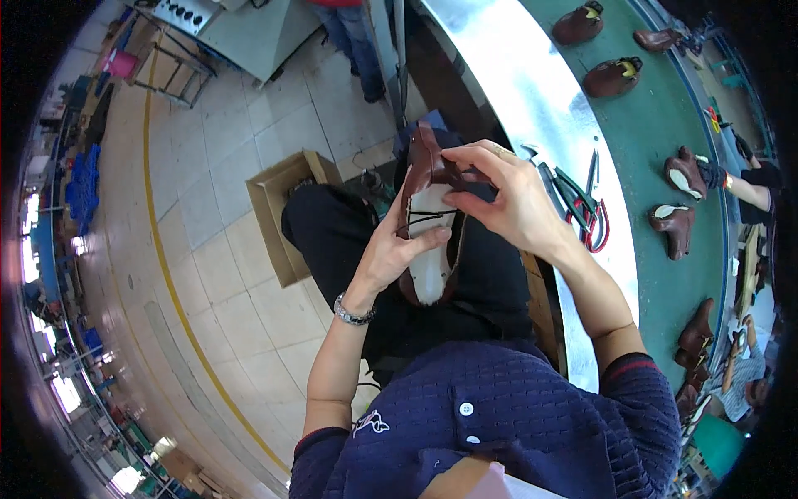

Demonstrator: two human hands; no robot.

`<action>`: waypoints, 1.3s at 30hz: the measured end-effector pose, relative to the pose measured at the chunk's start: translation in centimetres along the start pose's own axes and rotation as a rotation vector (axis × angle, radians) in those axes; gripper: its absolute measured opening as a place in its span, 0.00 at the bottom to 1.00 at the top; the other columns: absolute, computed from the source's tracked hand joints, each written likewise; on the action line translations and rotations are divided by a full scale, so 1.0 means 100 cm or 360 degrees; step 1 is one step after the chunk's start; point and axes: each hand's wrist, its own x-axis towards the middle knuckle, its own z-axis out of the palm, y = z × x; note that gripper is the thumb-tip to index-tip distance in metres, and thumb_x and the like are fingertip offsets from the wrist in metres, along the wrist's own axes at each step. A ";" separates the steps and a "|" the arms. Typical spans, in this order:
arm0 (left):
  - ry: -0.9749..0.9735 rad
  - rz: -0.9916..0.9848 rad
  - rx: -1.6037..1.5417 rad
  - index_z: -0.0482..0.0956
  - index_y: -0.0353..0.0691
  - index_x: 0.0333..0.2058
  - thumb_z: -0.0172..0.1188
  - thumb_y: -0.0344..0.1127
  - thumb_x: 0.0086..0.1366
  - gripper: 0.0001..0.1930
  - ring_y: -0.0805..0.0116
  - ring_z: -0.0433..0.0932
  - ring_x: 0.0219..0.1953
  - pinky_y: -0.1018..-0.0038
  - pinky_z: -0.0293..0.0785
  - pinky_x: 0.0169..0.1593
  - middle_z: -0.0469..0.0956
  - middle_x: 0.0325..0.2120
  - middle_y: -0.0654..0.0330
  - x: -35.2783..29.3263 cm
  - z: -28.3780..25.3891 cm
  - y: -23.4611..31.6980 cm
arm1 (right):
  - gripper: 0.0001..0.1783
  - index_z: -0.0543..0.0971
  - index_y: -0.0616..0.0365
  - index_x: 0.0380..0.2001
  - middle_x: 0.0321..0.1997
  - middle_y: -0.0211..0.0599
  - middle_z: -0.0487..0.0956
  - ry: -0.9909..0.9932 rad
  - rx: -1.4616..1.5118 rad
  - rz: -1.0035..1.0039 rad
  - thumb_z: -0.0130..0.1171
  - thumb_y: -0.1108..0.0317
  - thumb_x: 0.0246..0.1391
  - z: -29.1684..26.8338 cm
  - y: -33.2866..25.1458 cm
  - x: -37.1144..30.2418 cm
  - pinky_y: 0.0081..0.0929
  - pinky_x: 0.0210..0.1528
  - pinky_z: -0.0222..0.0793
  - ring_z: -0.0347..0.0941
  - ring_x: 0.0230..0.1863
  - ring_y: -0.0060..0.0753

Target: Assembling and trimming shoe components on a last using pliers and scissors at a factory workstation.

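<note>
A brown leather boot upper [422, 158] lies across my lap with its pale insole side [428, 274] facing up. Thin black cord [432, 215] runs crosswise over the middle of that pale surface. My left hand [389, 251] wraps the boot's left side, its thumb lying on the insole below the cord. From the other side my right hand [514, 195] closes on the boot's right edge, near the heel end, with thumb and fingers gripping the brown leather. Its fingertips are partly hidden behind the leather.
Green-handled pincers [569, 193] and a red-handled tool [598, 233] lie on the shiny metal bench [540, 91] at my right. Beyond it, a green conveyor [644, 158] carries several brown boots, with a co-worker's hand [748, 193] by one. A cardboard box [278, 220] stands left of my knee.
</note>
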 end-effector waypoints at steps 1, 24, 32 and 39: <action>0.0000 -0.0093 -0.0053 0.50 0.43 0.68 0.69 0.34 0.55 0.47 0.70 0.68 0.57 0.71 0.65 0.60 0.69 0.56 0.58 0.001 0.003 0.007 | 0.24 0.76 0.63 0.48 0.42 0.44 0.77 0.0029 -0.0011 -0.0005 0.68 0.74 0.46 -0.005 0.004 0.002 0.26 0.40 0.77 0.78 0.41 0.40; -0.0140 -0.0212 0.0267 0.70 0.34 0.51 0.67 0.33 0.57 0.24 0.70 0.74 0.46 0.72 0.71 0.51 0.75 0.45 0.59 0.028 0.039 0.046 | 0.21 0.80 0.63 0.41 0.41 0.50 0.81 0.0011 0.0040 -0.0235 0.68 0.64 0.43 -0.044 0.049 0.006 0.36 0.47 0.74 0.77 0.45 0.49; -0.0149 -0.0363 0.0166 0.67 0.35 0.55 0.70 0.39 0.54 0.32 0.71 0.70 0.46 0.74 0.65 0.52 0.73 0.45 0.61 0.029 0.059 0.042 | 0.14 0.76 0.57 0.33 0.27 0.33 0.78 0.0800 -0.0638 -0.0551 0.63 0.58 0.51 -0.031 0.052 -0.021 0.28 0.24 0.73 0.77 0.30 0.32; -0.0139 -0.0291 0.0183 0.65 0.34 0.57 0.70 0.35 0.53 0.34 0.69 0.71 0.45 0.74 0.65 0.52 0.73 0.46 0.60 0.034 0.075 0.053 | 0.18 0.75 0.57 0.20 0.24 0.36 0.78 0.1042 -0.0592 -0.0319 0.63 0.54 0.51 -0.052 0.046 -0.027 0.32 0.25 0.71 0.75 0.26 0.35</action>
